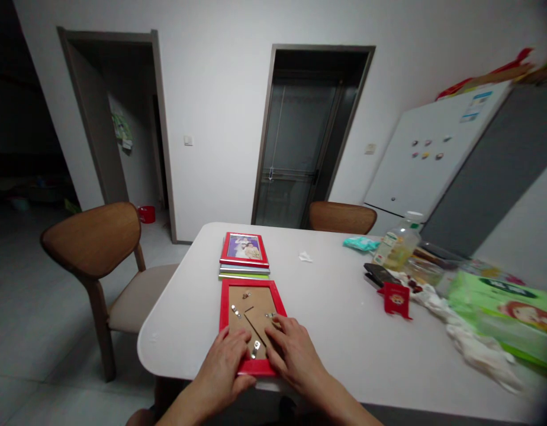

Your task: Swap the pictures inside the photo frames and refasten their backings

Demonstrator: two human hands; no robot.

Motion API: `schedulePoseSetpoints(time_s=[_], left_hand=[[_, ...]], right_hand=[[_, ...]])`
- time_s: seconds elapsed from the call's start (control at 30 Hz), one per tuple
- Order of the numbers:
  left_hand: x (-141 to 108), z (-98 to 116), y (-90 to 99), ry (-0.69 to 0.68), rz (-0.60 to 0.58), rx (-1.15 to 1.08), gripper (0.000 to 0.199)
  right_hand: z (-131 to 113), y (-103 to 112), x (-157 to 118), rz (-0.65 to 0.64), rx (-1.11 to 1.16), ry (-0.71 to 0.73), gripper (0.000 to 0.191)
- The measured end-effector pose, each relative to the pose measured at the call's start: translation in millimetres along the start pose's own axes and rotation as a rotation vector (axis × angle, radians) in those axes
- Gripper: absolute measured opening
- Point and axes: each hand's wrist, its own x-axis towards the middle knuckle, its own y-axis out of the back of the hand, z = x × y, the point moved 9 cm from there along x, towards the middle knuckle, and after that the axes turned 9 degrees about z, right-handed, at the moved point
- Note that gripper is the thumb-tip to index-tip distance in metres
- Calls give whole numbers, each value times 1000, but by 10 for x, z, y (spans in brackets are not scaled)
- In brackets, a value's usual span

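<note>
A red picture frame lies face down at the table's near edge, with its brown backing board facing up. Small metal turn clips sit around the board, and a slanted slot cuts across its middle. My left hand grips the frame's lower left side, fingers on the board and thumb by the near edge. On the right side, my right hand has bent fingers at the right-hand clip, its thumb lower down. Just beyond lies a stack of frames, the top one a red frame with a photo.
The white table carries a scrap of paper, a dark phone-like object, a small red packet, a plastic bottle and a green tissue pack on the right. Wooden chairs stand left and behind.
</note>
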Motion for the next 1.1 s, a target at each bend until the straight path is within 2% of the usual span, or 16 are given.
schedulePoseSetpoints(time_s=[0.1, 0.2, 0.27, 0.4, 0.77, 1.0, 1.1], left_hand=[[-2, -47, -16, -10, 4, -2, 40], [-14, -99, -17, -15, 29, -1, 53], [-23, -129, -4, 1, 47, 1, 49], [-33, -135, 28, 31, 58, 5, 31], [-39, -131, 43, 29, 93, -20, 27], [-35, -134, 74, 41, 105, -50, 27], [-37, -134, 84, 48, 106, -50, 26]], right_hand=[[-211, -75, 14, -52, 63, 128, 29], [-360, -114, 3, -99, 123, 204, 18], [-401, -94, -12, -109, 150, 224, 17], [-408, -40, -43, -120, 166, 226, 17], [-436, -6, -70, -123, 145, 277, 18], [-439, 4, -85, -121, 169, 257, 19], [-352, 17, -35, -80, 197, 223, 20]])
